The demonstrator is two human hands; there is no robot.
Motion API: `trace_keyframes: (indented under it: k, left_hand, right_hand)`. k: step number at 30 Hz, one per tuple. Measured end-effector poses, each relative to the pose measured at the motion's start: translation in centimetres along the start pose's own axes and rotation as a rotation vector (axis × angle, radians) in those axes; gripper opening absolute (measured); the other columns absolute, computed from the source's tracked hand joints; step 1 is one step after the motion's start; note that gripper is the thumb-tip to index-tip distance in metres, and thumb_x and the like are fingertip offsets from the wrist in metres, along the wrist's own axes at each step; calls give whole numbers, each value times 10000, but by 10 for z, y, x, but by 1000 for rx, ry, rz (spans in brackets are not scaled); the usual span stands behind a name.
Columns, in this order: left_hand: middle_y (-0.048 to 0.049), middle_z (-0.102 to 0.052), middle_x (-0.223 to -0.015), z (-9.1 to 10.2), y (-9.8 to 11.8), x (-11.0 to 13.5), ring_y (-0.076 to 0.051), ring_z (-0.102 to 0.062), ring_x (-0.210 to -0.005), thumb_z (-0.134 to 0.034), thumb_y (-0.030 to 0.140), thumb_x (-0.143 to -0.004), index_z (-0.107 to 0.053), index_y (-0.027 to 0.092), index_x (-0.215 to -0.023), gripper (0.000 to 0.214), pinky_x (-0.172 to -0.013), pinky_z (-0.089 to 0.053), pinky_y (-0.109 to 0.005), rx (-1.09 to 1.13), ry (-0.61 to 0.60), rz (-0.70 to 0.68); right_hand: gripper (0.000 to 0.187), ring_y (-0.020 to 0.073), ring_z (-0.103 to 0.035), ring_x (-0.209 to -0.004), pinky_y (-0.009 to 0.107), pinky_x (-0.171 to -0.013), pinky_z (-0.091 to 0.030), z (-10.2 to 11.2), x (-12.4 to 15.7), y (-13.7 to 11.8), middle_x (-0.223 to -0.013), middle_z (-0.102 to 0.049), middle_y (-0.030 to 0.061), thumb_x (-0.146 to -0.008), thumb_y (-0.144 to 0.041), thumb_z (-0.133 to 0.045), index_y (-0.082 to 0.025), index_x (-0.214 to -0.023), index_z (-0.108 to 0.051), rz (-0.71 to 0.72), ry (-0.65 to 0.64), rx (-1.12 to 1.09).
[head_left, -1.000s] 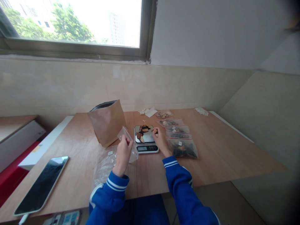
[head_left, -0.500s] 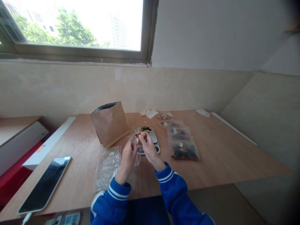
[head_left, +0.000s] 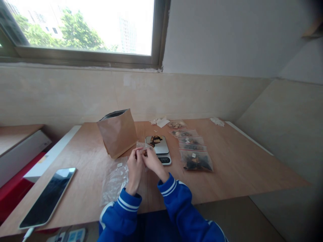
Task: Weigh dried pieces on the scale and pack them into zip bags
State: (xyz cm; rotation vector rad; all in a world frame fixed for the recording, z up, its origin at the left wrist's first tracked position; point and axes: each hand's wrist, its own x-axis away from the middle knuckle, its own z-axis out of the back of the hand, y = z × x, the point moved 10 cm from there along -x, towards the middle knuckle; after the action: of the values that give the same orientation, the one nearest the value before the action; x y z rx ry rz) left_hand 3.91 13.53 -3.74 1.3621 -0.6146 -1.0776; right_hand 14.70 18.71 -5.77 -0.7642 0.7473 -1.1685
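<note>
Head cam: a person works at a wood-top table (head_left: pixel 237 168), L hand (head_left: pixel 135 164) pinched on a small clear bag (head_left: pixel 141 145), R hand (head_left: pixel 153 162) bunched against it, a brown piece (head_left: pixel 144 152) mostly hidden btwn the fingers, so I can't tell if R grips it. The bag's up by the scale's (head_left: pixel 163 147) L side, hands blocking part of the display, w/ dark dried pieces (head_left: pixel 154 139) on the plate. Bottom L, a phone's (head_left: pixel 47 198) cable (head_left: pixel 28 234) & some device (head_left: pixel 73 235) get cut off, latter hard to ID.
</note>
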Motion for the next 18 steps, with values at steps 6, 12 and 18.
trace_keyframes:
  k: [6,12,18]
  left_hand:
    - [-106,-711,-896,13,-9,-12,-202,-646,-782,-468,357,-838,-689,123,-944,339,-674,-499,-291,97,47,61]
    - [62,-452,-455,27,-15,-27,-86,-366,-377,-479,365,-798,-674,63,-1026,425,-406,-294,-205,220,66,198]
    - [87,-389,-421,20,-16,-25,-75,-356,-373,-517,404,-779,-653,27,-1078,500,-397,-267,-188,307,55,215]
  right_hand:
    - [218,252,-606,-1062,391,-934,-455,17,1,-41,-1097,-665,128,-881,-262,-536,-168,-1062,-613,186,-31,19]
    - [286,189,-620,-911,318,-822,-490,74,18,-44,-993,-668,64,-978,-303,-377,-213,-1024,-644,339,268,-124]
    - [293,294,-516,-1107,464,-970,-423,37,-4,7,-1176,-597,148,-920,-254,-511,-163,-1182,-607,358,193,350]
